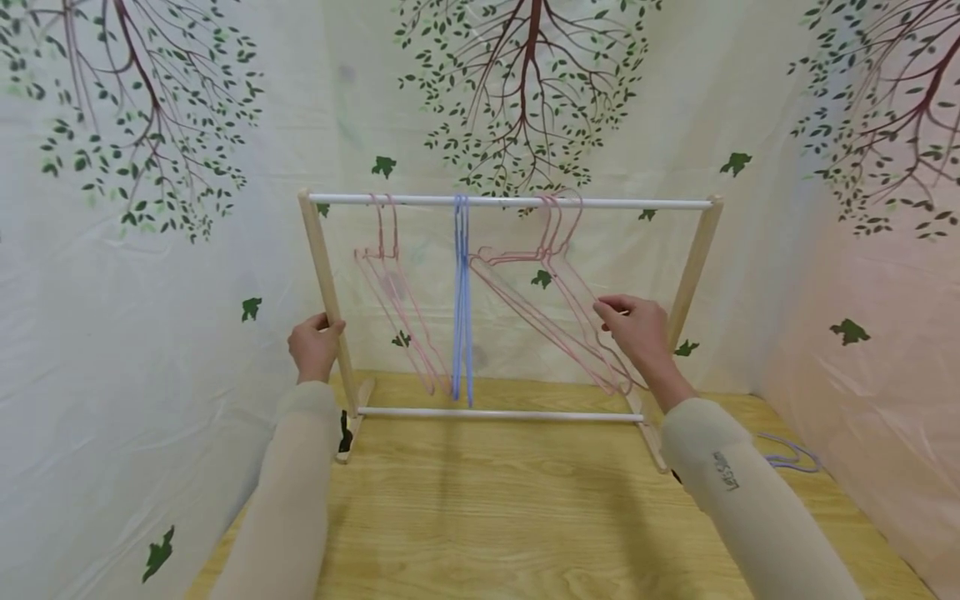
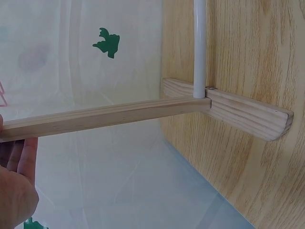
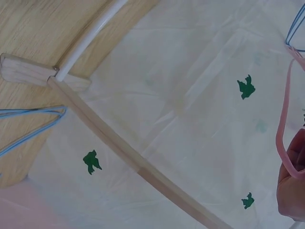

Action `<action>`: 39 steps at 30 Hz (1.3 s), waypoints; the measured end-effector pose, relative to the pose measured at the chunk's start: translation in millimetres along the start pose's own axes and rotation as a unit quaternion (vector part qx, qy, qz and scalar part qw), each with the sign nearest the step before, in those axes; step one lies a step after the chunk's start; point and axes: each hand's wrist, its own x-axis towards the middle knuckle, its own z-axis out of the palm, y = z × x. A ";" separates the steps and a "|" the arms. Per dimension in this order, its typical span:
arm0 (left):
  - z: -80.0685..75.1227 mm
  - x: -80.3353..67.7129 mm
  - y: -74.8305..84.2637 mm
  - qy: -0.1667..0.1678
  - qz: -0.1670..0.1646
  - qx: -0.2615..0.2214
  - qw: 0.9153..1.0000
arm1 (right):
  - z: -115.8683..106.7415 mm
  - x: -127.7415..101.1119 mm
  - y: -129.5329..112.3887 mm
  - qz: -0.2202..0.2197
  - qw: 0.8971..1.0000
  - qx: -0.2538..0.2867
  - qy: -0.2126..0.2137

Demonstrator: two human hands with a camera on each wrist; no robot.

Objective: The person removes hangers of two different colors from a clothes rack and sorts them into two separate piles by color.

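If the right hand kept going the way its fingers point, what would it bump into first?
The right hand points left along the rack while pinching a pink hanger. Going straight on, it would probably meet the other pink hangers beside it first, then the blue hangers, though depth is hard to judge.

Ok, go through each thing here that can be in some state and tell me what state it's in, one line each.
Left hand: grips the rack's left post.
Right hand: pinches a pink hanger.
Rack: upright on the table.
Pink hangers on the right: hooked on the top rail, swung aslant.
Pink hangers on the left: hanging, tilted.
Blue hangers: hanging straight down.
Loose blue hanger: lying flat on the table, off the rack.
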 end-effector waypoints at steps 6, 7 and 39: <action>0.8 -0.2 -0.5 0.003 0.005 0.002 1.000 | -6.0 -0.9 4.9 -0.005 0.999 0.030 0.026; 1.0 -0.1 -0.6 0.003 0.005 0.003 1.000 | -7.6 -1.9 5.4 -0.004 0.999 0.033 0.029; 2.6 0.2 -0.2 0.014 0.020 0.003 1.000 | -73.2 -59.0 90.7 -0.108 0.974 0.048 0.194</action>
